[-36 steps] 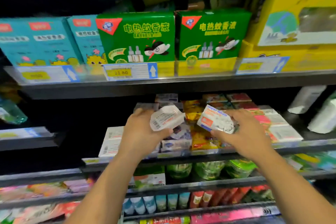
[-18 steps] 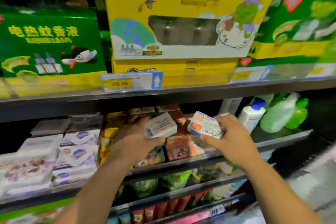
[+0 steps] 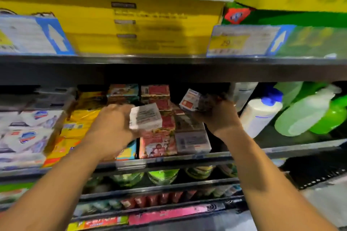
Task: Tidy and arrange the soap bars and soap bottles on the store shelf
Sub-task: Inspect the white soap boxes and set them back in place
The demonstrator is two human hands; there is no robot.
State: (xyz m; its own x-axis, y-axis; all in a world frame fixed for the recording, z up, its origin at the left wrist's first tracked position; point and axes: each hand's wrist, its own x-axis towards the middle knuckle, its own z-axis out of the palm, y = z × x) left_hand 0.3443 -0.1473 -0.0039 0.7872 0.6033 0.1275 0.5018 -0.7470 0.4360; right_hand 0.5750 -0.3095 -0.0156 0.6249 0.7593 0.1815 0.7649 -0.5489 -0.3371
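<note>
hands: left hand [image 3: 110,127] grips a white barcoded soap bar [image 3: 145,116] above the red soap boxes [image 3: 157,143]; right hand [image 3: 219,116] grips a white-and-orange soap bar [image 3: 190,100], raised over the shelf [image 3: 187,158] | right: white bottle [image 3: 259,114] just beside that hand; green bottles [image 3: 304,116] tilted beyond it
</note>
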